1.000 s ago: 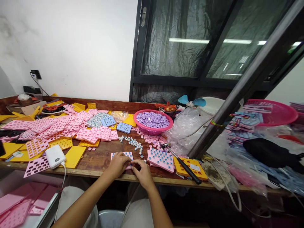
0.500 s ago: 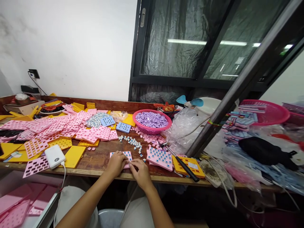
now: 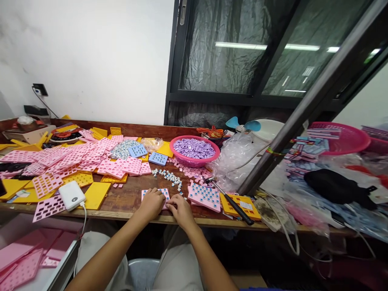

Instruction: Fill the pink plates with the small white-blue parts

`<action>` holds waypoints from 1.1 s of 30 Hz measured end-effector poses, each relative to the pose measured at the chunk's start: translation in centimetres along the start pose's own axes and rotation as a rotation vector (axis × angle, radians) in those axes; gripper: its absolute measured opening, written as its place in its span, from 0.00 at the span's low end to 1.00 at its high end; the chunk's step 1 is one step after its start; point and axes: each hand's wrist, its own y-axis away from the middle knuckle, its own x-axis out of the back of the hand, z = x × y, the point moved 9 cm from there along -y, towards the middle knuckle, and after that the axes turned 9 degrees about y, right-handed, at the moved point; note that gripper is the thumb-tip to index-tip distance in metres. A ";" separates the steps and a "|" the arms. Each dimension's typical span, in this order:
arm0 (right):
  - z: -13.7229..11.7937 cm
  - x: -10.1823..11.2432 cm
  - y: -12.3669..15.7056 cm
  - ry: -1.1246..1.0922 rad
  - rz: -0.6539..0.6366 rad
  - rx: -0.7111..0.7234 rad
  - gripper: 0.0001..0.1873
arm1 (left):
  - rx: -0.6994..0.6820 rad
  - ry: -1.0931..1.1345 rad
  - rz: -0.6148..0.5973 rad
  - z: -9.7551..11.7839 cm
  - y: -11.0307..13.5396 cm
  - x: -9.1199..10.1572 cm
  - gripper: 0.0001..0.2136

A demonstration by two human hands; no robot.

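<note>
A pink panel (image 3: 164,191) dotted with small blue-and-white pieces lies at the table's front edge. My left hand (image 3: 153,203) rests over its middle, fingers bent down on it and partly covering it. At the panel's right side, my right hand (image 3: 182,212) has thumb and fingers pressed together; whatever sits between them is too small or hidden. Just behind, a loose heap of small white-and-blue pieces (image 3: 171,178) trails toward my right hand. Right of that hand, a stack of pink panels (image 3: 206,197) carries rows of the same pieces.
A pink basket (image 3: 194,162) of purple keycap-like pieces stands behind. A hammer (image 3: 235,206) lies across a yellow tray (image 3: 253,206). Pink grids (image 3: 75,155) and a white power bank (image 3: 72,195) are at left. A slanted metal post (image 3: 281,133) rises at right.
The camera view has shifted slightly. My left hand lies a little further across the panel, and my right hand is slightly separated from it at the panel's right side.
</note>
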 end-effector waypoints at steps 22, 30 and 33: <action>-3.3 -0.1 2.3 0.275 -0.028 0.257 0.16 | 0.084 0.162 0.249 -4.2 7.3 1.7 0.20; -1.4 0.3 2.1 0.218 0.050 0.079 0.17 | 0.246 0.238 0.215 -7.4 8.1 0.4 0.36; -1.4 0.0 2.1 0.318 0.071 0.065 0.19 | 0.284 0.258 0.093 -8.5 6.7 -0.3 0.47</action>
